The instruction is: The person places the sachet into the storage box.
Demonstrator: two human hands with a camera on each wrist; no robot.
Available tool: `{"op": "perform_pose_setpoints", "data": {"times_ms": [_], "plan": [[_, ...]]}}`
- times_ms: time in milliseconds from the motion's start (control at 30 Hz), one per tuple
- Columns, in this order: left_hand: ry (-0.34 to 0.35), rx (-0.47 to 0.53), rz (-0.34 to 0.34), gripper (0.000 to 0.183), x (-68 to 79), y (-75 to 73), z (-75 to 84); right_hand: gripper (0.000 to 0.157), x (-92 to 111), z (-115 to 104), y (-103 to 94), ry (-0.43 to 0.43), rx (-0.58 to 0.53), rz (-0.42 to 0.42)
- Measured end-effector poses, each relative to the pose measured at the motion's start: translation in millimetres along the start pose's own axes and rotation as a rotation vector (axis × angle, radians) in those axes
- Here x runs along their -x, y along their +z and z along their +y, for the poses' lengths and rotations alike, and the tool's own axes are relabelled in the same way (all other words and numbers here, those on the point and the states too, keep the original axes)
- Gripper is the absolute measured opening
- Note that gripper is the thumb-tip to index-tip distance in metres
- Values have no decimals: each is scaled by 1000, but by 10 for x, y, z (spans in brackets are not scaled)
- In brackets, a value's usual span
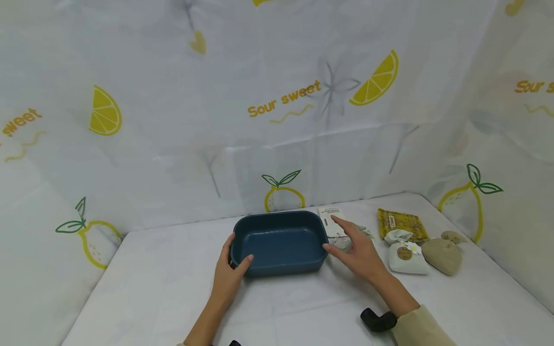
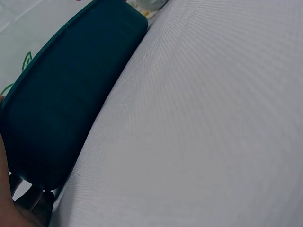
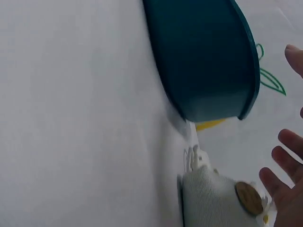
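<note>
A dark blue rectangular basin (image 1: 281,245) with rounded corners stands on the white-covered table, its inside bare. My left hand (image 1: 229,269) holds its left end, thumb over the front corner of the rim and fingers along the outer wall. In the left wrist view, fingers (image 2: 32,198) curl round the end of the basin (image 2: 71,90). At the other end is my right hand (image 1: 357,252), fingers spread, thumb tip close to the right rim. The right wrist view shows those fingers (image 3: 286,163) loosely extended, apart from the basin (image 3: 203,56).
Right of the basin lie a white printed packet (image 1: 331,221), a yellow patterned pouch (image 1: 402,223), a white sachet (image 1: 407,259) with a round brown label and flower, and a tan tied bag (image 1: 442,254). A lemon-printed white cloth (image 1: 173,144) hangs behind the table.
</note>
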State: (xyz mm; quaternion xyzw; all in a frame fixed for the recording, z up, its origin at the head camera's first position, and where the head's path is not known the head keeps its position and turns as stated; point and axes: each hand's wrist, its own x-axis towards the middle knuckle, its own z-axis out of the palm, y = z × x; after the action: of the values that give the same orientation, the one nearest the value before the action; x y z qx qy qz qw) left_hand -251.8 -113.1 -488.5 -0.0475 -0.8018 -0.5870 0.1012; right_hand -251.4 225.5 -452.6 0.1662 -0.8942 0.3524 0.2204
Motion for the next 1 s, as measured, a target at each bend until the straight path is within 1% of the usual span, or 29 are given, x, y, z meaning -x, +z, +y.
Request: {"op": "perform_pose_setpoints", "data": {"times_ms": [67, 133, 200, 267, 367, 500, 633, 733, 800, 867, 1000], "plan": [[1, 3, 1, 77, -5, -6, 1, 78, -18, 71, -57, -11, 41, 30], [-1, 0, 2, 77, -7, -11, -3, 81, -27, 148, -101, -3, 58, 40], [-3, 3, 0, 77, -7, -16, -6, 85, -24, 215, -127, 21, 69, 31], [-7, 6, 0, 77, -5, -21, -7, 88, -17, 270, -136, 47, 53, 10], [-12, 11, 1, 77, 0, -28, -5, 92, 3, 340, -114, 68, 38, -15], [-19, 11, 1, 76, 4, -29, 0, 94, 38, 411, -77, 79, 43, -17], [-21, 7, -1, 76, 4, -26, 1, 95, 65, 475, -49, 59, 44, -13], [-23, 5, -3, 77, -1, -29, 1, 94, 75, 503, -38, 53, 86, -42], [-25, 2, -5, 77, -4, -31, 3, 91, 79, 512, -33, 45, 130, -64], [-27, 1, -6, 76, -7, -30, 1, 82, 89, 521, -32, 30, 176, -75], [-31, -2, -13, 76, -6, -17, -6, 49, 123, 544, -30, -15, 207, -40]]}}
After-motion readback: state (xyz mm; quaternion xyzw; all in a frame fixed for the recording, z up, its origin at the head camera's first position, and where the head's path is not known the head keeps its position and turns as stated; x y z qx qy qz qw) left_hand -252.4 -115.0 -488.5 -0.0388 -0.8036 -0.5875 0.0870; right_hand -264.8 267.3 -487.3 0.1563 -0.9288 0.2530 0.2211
